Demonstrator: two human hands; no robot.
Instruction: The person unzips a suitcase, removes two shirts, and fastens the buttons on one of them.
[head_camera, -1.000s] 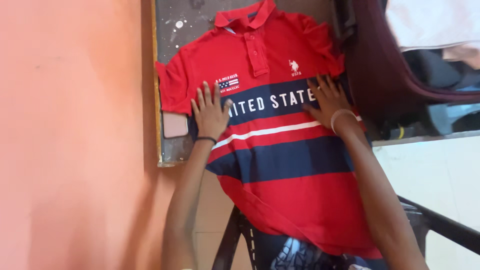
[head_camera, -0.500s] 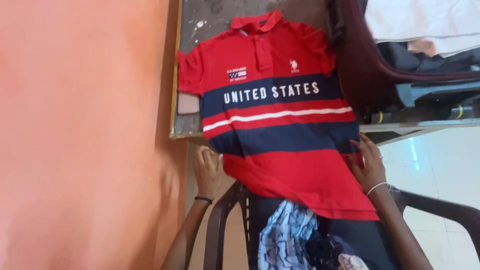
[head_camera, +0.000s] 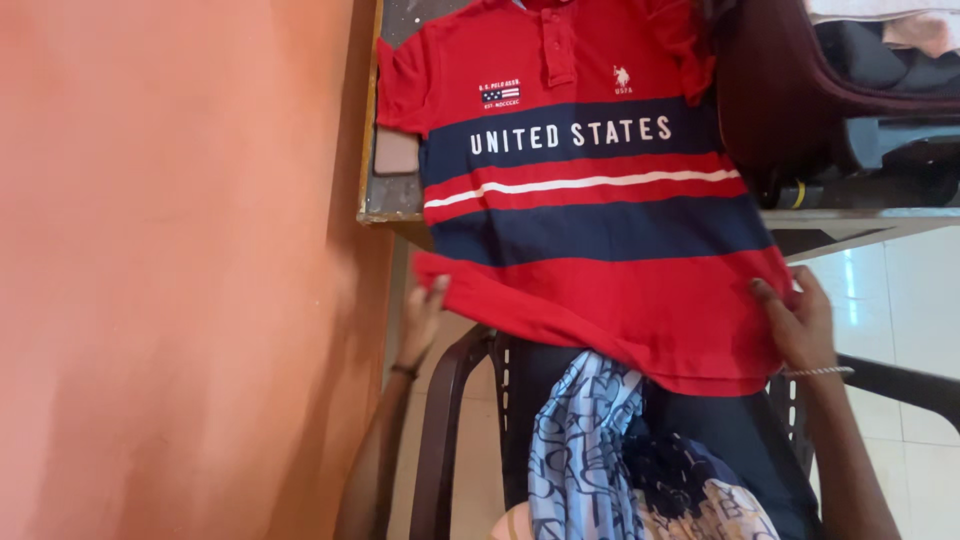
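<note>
A red polo shirt (head_camera: 590, 200) with navy bands and a white stripe lies front up on a dark table (head_camera: 385, 200), its lower part hanging over the near edge. My left hand (head_camera: 422, 310) grips the shirt's lower left side, where the cloth is pulled out to the left. My right hand (head_camera: 800, 322), with a thin bracelet at the wrist, grips the lower right side near the hem. The shirt's collar is cut off by the top of the view.
An orange wall (head_camera: 170, 270) runs along the left. A pale pink flat object (head_camera: 396, 153) peeks out under the left sleeve. A dark plastic chair (head_camera: 455, 400) below holds blue patterned clothes (head_camera: 585, 450). A maroon bag (head_camera: 790, 90) sits at the right, above a white tiled floor (head_camera: 890, 290).
Both hands left the shirt's chest, moved down past the table edge and took hold of the lower sides. The view has shifted down and closer.
</note>
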